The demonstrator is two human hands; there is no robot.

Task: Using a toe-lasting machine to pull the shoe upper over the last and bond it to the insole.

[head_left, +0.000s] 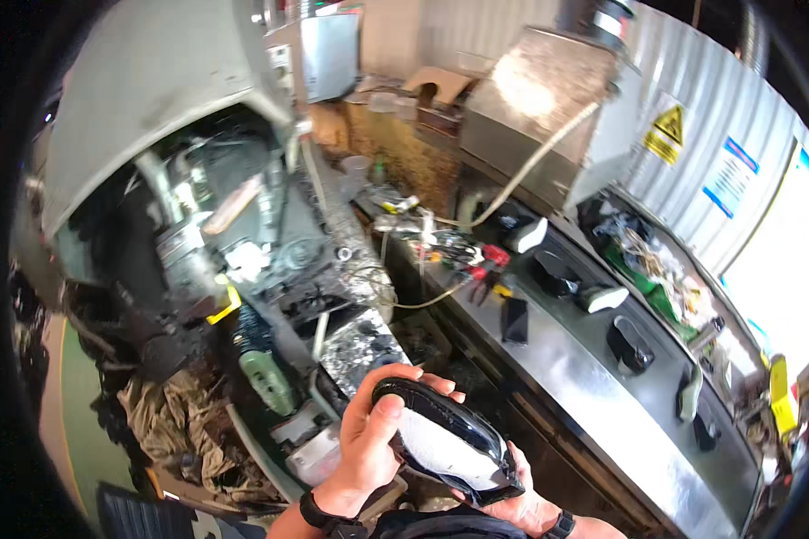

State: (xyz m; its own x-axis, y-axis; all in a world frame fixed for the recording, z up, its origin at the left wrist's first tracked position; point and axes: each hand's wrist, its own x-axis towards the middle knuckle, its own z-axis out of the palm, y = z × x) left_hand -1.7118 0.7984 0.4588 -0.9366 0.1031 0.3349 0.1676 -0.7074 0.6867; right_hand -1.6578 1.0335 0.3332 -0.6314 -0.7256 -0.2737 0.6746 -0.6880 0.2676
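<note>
Low in the head view, both my hands hold a long, rounded, moulded piece (449,449), glossy black along its far side with a pale grey-white panel towards me. I cannot tell exactly what kind of part it is. My left hand (368,440) closes round its left end, the thumb on the near edge and the fingers over the far side. At the right end my right hand (523,503) grips it from below, its fingers partly hidden. Similar black pieces (632,346) and white pieces (604,298) lie in a row on the dark belt to the right.
At left stands a hooded machine (153,90) with a dark, cluttered cavity. A green-handled tool (268,382) hangs near crumpled brown cloth (189,422). The metal bench (593,395) carries a phone (514,321) and red-handled pliers (490,260). A pale hose (530,171) curves behind.
</note>
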